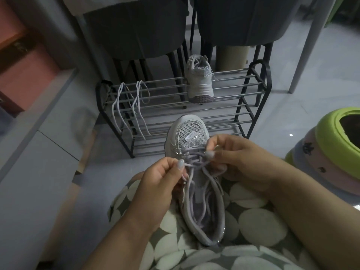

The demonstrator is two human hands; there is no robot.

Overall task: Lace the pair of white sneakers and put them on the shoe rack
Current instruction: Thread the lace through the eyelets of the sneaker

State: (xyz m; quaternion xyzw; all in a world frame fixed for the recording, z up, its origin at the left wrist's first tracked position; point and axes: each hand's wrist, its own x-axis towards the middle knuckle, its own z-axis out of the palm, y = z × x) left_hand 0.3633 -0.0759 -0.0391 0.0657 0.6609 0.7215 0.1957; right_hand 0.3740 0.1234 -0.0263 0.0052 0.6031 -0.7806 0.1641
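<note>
- Sneakers: the task is judged to be somewhere past halfway, with one shoe placed and the other in hand, its lacing not yet finished.
- Spare laces (134, 106) hang over the left end of the rack's top rails, loose and threaded through nothing. Whether they belong to this pair cannot be told.
- Rack (259, 88) stands on the floor just beyond the person's knees, its rails running left to right.
- Far sneaker (199, 82) already sits on the top rails toward the right, heel toward the camera, a lace end trailing off its right side. Its lacing cannot be checked from this angle.
- Near sneaker (187, 137) rests on the person's lap, on the spotted fabric (253, 221), toe pointing at the rack. Lace crosses only the eyelets nearest the toe, so the upper eyelets look left to do, followed by the trip to the rack.
- Left hand (165, 178) sits at the shoe's left edge, thumb and fingers pinching one lace (191, 165) strand and drawing it outward.
- Right hand (233, 158) lies over the shoe's right side, fingertips curled round the lace near the middle eyelets, seemingly feeding or tightening it.
- Both hands flank the tongue, touching the shoe; the slack lace ends lie down inside the shoe's opening between the forearms.
- Green and pink tubs (331, 152) stand stacked at the far right, well apart from the work.
</note>
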